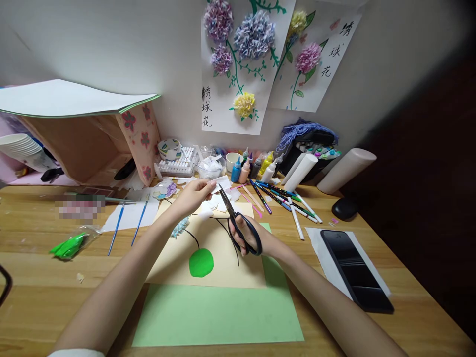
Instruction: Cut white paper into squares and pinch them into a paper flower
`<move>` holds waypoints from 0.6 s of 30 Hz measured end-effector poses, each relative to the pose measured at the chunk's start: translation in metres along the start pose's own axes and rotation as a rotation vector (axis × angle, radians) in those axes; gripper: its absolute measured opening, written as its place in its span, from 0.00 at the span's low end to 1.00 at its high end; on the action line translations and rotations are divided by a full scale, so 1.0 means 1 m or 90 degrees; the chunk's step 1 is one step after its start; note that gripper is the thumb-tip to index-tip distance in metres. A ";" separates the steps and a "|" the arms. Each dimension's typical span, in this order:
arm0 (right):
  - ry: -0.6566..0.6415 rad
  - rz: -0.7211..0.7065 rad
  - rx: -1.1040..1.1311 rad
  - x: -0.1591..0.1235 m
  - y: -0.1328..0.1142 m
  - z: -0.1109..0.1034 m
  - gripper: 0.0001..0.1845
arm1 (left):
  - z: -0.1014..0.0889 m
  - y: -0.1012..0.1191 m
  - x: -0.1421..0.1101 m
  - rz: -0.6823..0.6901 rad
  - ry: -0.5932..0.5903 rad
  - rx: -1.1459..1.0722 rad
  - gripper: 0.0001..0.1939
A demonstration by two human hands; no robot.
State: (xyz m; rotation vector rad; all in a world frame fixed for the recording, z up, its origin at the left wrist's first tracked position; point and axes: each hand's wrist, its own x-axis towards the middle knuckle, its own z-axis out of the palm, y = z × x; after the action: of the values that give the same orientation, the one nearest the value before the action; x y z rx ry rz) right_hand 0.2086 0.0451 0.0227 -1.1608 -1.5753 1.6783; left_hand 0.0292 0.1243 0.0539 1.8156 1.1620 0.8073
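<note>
Against the pale wall (100, 49), one flower sheet (223, 111) and a second flower sheet (316, 89) are hanging, each bearing handwritten 绣球花. Above the cream paper (211, 233), the left hand (193, 198) is pinching a white paper piece (224, 181) between closed thumb and fingers, while the right hand (243, 235) is gripping scissors (228, 204), fingers curled around the handles, blades pointing toward it.
</note>
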 end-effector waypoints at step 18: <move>0.046 -0.051 -0.020 0.002 0.016 0.000 0.31 | 0.004 0.009 -0.005 -0.018 -0.016 0.023 0.21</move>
State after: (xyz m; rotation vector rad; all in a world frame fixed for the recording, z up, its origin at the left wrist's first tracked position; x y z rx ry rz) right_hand 0.2100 0.0440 0.0064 -1.1461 -1.5871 1.5493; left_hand 0.0341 0.1161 0.0594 1.8291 1.1902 0.7505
